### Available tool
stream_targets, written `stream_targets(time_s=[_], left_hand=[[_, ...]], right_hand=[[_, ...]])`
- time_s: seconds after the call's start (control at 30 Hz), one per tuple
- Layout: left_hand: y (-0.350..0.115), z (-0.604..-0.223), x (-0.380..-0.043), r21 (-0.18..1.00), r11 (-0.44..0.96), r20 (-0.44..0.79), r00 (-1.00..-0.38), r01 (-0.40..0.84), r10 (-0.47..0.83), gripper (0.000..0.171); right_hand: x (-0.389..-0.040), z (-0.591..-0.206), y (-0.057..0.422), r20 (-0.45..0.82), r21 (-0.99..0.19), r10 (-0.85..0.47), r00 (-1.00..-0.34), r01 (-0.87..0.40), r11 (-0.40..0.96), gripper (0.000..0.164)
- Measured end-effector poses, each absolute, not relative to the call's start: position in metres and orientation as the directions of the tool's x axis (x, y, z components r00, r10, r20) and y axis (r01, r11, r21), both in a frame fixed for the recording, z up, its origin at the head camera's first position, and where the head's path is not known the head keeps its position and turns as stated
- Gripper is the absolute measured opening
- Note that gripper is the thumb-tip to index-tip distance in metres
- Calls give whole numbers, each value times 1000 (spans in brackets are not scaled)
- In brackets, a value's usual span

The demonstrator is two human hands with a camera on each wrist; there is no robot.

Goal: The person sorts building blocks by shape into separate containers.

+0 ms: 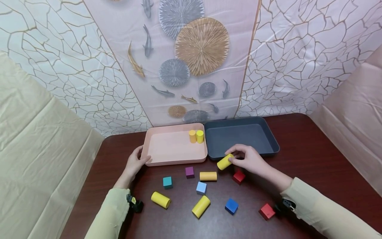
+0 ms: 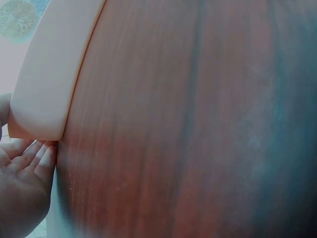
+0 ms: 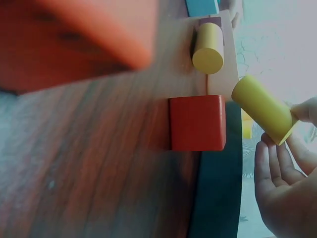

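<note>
A yellow cylinder (image 1: 225, 162) is pinched at one end by my right hand (image 1: 247, 159), tilted above the table before the dark blue tray (image 1: 241, 132). The right wrist view shows the same yellow cylinder (image 3: 265, 110) between thumb and fingers. At the front left corner of the pink tray (image 1: 167, 149), my left hand (image 1: 135, 164) holds the rim, thumb at the front and fingers along the side. Its fingers (image 2: 45, 161) show against the tray end in the left wrist view. An orange cylinder (image 1: 192, 136) and a yellow cylinder (image 1: 200, 136) stand upright inside the pink tray.
On the table lie an orange cylinder (image 1: 208, 176), yellow cylinders (image 1: 160, 199) (image 1: 201, 206), and cubes: purple (image 1: 189, 172), teal (image 1: 167, 182), light blue (image 1: 201, 188), blue (image 1: 231, 206), and red cubes (image 1: 238, 177) (image 1: 267, 211). A patterned cloth (image 1: 191, 99) hangs behind the trays.
</note>
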State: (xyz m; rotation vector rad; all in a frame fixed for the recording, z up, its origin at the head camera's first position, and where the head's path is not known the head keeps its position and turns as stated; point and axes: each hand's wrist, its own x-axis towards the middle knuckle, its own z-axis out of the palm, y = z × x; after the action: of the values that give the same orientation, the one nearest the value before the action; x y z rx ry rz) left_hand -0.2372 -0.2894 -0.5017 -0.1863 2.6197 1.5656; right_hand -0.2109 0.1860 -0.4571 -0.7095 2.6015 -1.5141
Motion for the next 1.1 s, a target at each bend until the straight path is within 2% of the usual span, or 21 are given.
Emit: stream_targets(time_s=[1.1], left_hand=[[-287, -499, -235, 870, 474, -125, -990, -137, -57, 72]], right_hand=[[-247, -427, 146, 188, -800, -346, -919, -347, 489, 26]])
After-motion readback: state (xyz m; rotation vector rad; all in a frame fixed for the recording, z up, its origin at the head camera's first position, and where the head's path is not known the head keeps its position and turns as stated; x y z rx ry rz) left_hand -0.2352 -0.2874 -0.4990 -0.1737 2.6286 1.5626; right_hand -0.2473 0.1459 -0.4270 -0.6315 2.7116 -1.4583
